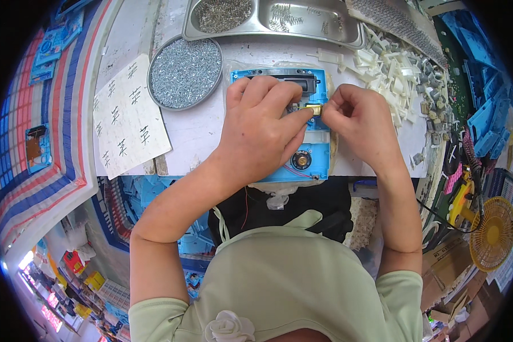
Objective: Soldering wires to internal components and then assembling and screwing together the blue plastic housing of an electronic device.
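Note:
A blue plastic casing lies open side up on the white table in front of me. Fitted in it are a black part at its far end and a round speaker-like disc at its near end. My left hand lies across the casing with fingers bent. Its thumb touches a small gold-coloured metal part near the casing's right edge. Just right of that part, my right hand is closed in a pinch; whatever is between its fingertips is hidden.
A round tray of screws stands left of the casing, beside a paper sheet with handwriting. Beyond is a metal compartment tray with springs and small parts. White plastic pieces are heaped at right. A yellow fan stands lower right.

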`<action>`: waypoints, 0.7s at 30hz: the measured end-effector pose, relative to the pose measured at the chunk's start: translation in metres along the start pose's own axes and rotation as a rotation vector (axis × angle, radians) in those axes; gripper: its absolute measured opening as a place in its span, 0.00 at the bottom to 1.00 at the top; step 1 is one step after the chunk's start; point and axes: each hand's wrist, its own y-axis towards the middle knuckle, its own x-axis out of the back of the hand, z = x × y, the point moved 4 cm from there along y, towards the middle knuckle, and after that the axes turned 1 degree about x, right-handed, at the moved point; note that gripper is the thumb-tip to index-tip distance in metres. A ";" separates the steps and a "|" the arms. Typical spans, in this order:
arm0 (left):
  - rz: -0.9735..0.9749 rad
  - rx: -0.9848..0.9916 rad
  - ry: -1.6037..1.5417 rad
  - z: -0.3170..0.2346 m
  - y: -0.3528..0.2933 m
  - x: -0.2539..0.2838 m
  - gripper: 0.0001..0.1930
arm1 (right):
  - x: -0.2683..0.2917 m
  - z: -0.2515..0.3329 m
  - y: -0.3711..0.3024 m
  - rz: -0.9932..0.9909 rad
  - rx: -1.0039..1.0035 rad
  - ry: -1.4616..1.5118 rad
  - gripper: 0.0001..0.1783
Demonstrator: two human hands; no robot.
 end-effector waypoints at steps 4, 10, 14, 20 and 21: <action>0.004 -0.028 0.027 0.000 0.005 -0.003 0.10 | -0.005 0.027 -0.002 -0.068 0.274 -0.466 0.06; 0.005 -0.004 0.007 0.003 0.009 -0.004 0.07 | 0.001 0.045 0.003 0.110 0.398 -0.515 0.05; 0.008 -0.001 -0.001 0.001 0.016 -0.001 0.10 | 0.005 -0.006 0.022 0.289 -0.045 0.140 0.08; 0.056 0.007 -0.161 0.008 0.024 -0.005 0.11 | -0.005 -0.025 0.011 0.231 -0.171 0.413 0.13; 0.059 0.022 -0.184 0.009 0.026 -0.004 0.11 | 0.001 -0.023 0.013 0.266 -0.107 0.375 0.14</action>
